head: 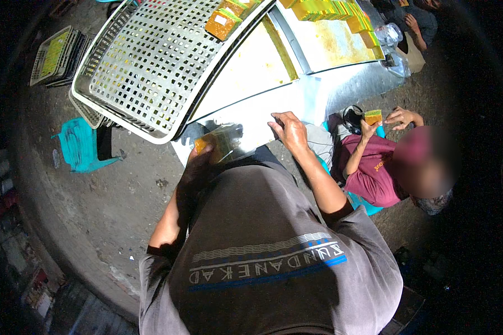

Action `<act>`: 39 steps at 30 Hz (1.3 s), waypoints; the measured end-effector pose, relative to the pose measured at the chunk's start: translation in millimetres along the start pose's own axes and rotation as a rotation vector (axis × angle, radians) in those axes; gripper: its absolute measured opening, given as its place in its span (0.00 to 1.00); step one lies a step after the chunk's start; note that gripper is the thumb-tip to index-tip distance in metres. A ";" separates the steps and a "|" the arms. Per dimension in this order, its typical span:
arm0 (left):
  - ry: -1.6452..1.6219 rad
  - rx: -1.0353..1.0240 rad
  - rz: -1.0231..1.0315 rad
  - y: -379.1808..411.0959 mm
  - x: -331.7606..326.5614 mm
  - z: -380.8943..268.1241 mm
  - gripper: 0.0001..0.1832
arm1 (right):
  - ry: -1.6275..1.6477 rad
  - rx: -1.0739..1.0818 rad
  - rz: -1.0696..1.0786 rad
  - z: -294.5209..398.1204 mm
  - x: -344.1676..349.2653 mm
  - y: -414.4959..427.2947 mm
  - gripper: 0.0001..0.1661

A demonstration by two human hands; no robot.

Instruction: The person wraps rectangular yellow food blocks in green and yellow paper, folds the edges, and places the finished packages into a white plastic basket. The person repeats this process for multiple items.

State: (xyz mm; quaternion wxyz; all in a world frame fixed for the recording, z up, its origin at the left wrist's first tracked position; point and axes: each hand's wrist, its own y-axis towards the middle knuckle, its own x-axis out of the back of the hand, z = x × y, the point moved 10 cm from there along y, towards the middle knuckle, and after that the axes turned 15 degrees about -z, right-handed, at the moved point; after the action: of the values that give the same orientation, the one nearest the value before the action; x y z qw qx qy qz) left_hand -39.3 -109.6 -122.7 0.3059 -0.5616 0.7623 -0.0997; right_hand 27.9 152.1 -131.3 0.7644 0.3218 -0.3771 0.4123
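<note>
My left hand (201, 157), partly in shadow, holds an orange-brown block (202, 144) at the near edge of the metal table (272, 100). Clear plastic film (230, 140) lies around or beside the block; which of the two I cannot tell. My right hand (292, 132) is over the table's near edge, fingers apart and slightly bent, with nothing seen between them. In front of my hands are a pale tray (251, 63) with a yellow-brown strip along its side and a second tray (331, 46) bearing rows of yellow-green and orange slabs (327, 10).
A large white plastic crate (151, 71) holds several labelled orange blocks (223, 23). A teal plastic stool (77, 144) and stacked crates (52, 56) stand at left. A co-worker in a maroon shirt (373, 167) sits at right, holding a block. Another person's arm (417, 33) shows at top right.
</note>
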 end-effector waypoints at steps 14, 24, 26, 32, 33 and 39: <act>0.013 -0.011 -0.025 -1.4 3.0 2.6 0.17 | -0.058 -0.050 -0.188 -9.2 -6.5 -9.0 0.18; 0.027 -0.014 -0.023 2.8 1.2 3.7 0.17 | 0.098 -0.292 -0.115 -21.7 -4.2 -7.4 0.13; 0.028 -0.014 -0.024 3.1 1.2 4.3 0.17 | 0.137 -0.301 -0.155 -20.0 4.1 -2.8 0.12; 0.014 -0.034 -0.025 7.6 -3.0 3.0 0.17 | 0.182 -0.298 -0.155 -12.6 15.6 14.3 0.10; 0.010 -0.037 -0.022 6.9 -4.5 1.9 0.17 | 0.214 -0.271 -0.174 -12.1 16.0 16.2 0.10; 0.001 -0.071 -0.003 6.5 -13.2 -3.9 0.17 | 0.415 -0.279 -0.239 -11.2 36.5 23.3 0.07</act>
State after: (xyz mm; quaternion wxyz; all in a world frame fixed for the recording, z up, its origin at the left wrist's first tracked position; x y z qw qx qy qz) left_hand -44.4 -96.0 -118.1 0.2852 -0.5732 0.7647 -0.0735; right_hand 24.8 185.8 -102.1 0.9055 0.1642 -0.2249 0.3202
